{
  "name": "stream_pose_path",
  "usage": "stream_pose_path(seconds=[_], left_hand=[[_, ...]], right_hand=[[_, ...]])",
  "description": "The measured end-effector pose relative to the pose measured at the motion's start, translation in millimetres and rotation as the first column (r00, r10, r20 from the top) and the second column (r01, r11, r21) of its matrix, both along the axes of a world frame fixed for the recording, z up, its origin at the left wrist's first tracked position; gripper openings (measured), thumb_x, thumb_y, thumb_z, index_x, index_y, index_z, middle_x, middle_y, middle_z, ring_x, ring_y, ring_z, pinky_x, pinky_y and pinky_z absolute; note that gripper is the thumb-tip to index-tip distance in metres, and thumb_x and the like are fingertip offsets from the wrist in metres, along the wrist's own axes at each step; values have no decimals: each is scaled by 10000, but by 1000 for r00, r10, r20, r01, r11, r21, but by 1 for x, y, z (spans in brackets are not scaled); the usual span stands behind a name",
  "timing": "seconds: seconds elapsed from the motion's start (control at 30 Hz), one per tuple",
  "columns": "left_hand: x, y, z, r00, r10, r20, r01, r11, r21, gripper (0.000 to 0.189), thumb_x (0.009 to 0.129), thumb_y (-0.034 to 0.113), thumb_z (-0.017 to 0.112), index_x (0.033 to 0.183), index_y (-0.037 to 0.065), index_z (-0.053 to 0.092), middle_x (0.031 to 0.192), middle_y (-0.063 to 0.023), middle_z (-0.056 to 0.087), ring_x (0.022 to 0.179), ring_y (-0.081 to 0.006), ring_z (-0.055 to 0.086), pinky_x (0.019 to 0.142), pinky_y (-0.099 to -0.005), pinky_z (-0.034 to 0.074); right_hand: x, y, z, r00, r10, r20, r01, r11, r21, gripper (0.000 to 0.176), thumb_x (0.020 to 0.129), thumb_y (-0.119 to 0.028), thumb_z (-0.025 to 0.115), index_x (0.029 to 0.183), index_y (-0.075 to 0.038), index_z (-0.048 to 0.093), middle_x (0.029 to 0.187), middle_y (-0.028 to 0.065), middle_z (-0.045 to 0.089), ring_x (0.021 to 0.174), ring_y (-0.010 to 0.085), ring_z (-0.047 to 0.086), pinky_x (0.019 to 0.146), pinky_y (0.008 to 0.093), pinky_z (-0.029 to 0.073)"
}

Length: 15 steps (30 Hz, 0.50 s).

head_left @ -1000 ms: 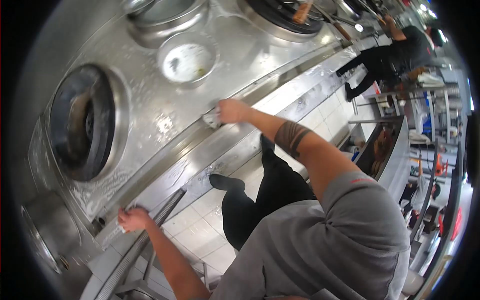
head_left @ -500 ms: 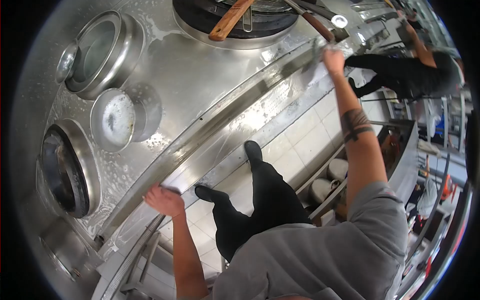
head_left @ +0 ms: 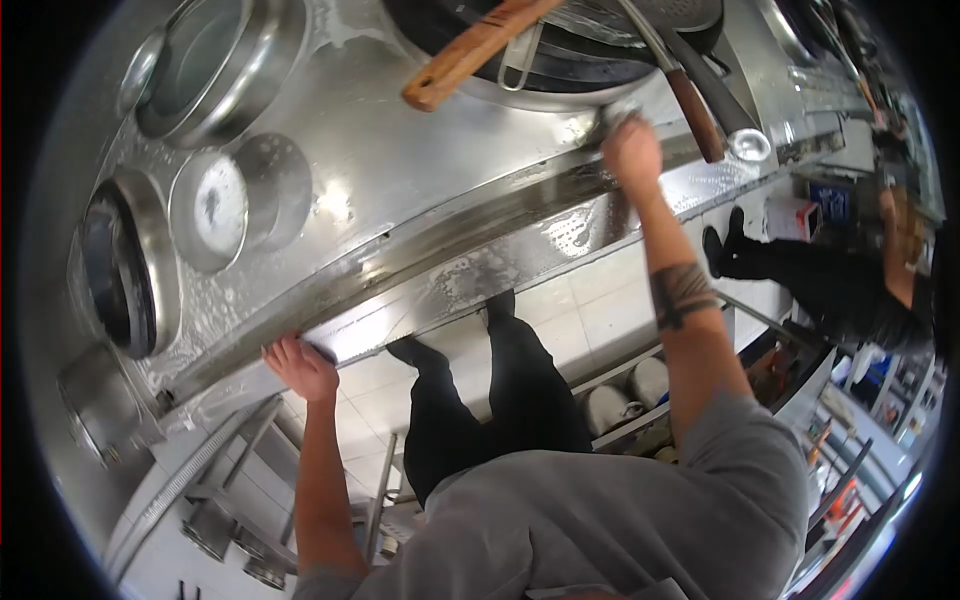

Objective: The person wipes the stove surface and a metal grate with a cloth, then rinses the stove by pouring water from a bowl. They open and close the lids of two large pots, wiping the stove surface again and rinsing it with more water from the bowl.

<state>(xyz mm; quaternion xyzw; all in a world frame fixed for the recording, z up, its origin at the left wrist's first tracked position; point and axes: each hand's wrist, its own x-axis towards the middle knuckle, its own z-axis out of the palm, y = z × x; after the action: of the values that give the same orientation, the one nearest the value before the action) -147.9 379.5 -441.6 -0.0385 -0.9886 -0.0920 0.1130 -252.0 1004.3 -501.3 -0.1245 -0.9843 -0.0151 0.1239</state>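
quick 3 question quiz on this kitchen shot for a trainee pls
1. True or false: the left hand grips the front lip of the steel range.
2. The right hand presses a cloth at: A) the floor tiles B) the channel along the range C) the round lid
3. Fill in: the light-brown handle at top centre is made of ____.
Key: 1 true; 2 B; 3 wood.
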Motion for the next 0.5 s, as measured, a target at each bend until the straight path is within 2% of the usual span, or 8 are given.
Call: stream_pose_path(seconds=[0.07, 0.13, 0.2, 0.27, 0.37, 0.43, 0.47, 0.5], left_hand=[[2, -5, 2, 998, -59, 10, 59, 998, 11, 316, 914, 206, 444, 1120, 21, 595, 1096, -193, 594, 1109, -433, 512, 1155, -613, 250], [3, -10, -2, 1000, -15, 24, 15, 1000, 4, 318, 895, 201, 455, 1115, 24, 602, 1091, -195, 593, 1115, -436, 511, 1164, -612, 246], [3, -9, 3, 1000, -3, 26, 3, 1000, 5, 318, 881, 205, 476, 1111, 29, 606, 1073, -190, 589, 1117, -432, 511, 1164, -599, 256], [3, -9, 8, 996, 25, 82, -27, 999, 27, 315, 874, 198, 488, 1115, 34, 606, 1071, -188, 584, 1138, -428, 508, 1165, -592, 260], [0, -14, 12, 999, -10, 31, 9, 1000, 18, 269, 869, 192, 519, 1072, 37, 602, 1049, -184, 573, 1096, -414, 511, 1105, -568, 319], [-2, -16, 10, 997, 6, 83, -11, 998, 55, 241, 878, 195, 530, 1048, 38, 598, 1037, -182, 566, 1066, -406, 508, 1060, -554, 342], [-1, -20, 10, 991, 10, 136, -22, 996, 86, 216, 887, 198, 541, 1023, 39, 594, 1025, -181, 559, 1036, -397, 505, 1015, -539, 366], [-3, -22, 13, 991, -2, 132, -11, 995, 100, 196, 913, 196, 531, 1012, 38, 591, 1010, -183, 554, 1009, -397, 504, 976, -536, 376]], right_hand=[[-3, -93, 37, 983, 26, 180, 5, 985, -171, 293, 813, -160, 630, 1014, 46, 686, 1007, 237, 688, 1057, 386, 632, 987, 476, 504], [-19, -168, 37, 952, 298, 77, -274, 935, -227, 275, 822, -124, 612, 1018, 43, 708, 1163, 251, 664, 1158, 383, 602, 1066, 453, 458], [-41, -245, 4, 923, 382, -40, -376, 879, -293, 278, 839, -106, 586, 1034, 33, 725, 1182, 233, 673, 1211, 389, 581, 1101, 451, 431], [-61, -315, -21, 809, 581, -91, -568, 733, -373, 316, 846, -150, 602, 1090, 6, 731, 1180, 213, 680, 1208, 386, 580, 1098, 480, 423], [-58, -337, 39, 636, 772, -11, -724, 592, -354, 381, 850, -227, 638, 1156, -10, 707, 1097, 162, 715, 1164, 380, 586, 1089, 486, 417], [-68, -299, 3, 765, 634, -112, -636, 716, -289, 401, 863, -272, 644, 1192, -49, 702, 1151, 192, 673, 1192, 357, 579, 1087, 520, 401], [-77, -290, 12, 806, 581, -114, -588, 808, -33, 352, 884, -299, 639, 1122, -46, 697, 1113, 181, 656, 1113, 378, 585, 1045, 531, 416], [-85, -289, 22, 865, 466, -185, -490, 863, -122, 329, 884, -292, 648, 1063, -16, 662, 1110, 194, 629, 1049, 397, 573, 992, 559, 416]])
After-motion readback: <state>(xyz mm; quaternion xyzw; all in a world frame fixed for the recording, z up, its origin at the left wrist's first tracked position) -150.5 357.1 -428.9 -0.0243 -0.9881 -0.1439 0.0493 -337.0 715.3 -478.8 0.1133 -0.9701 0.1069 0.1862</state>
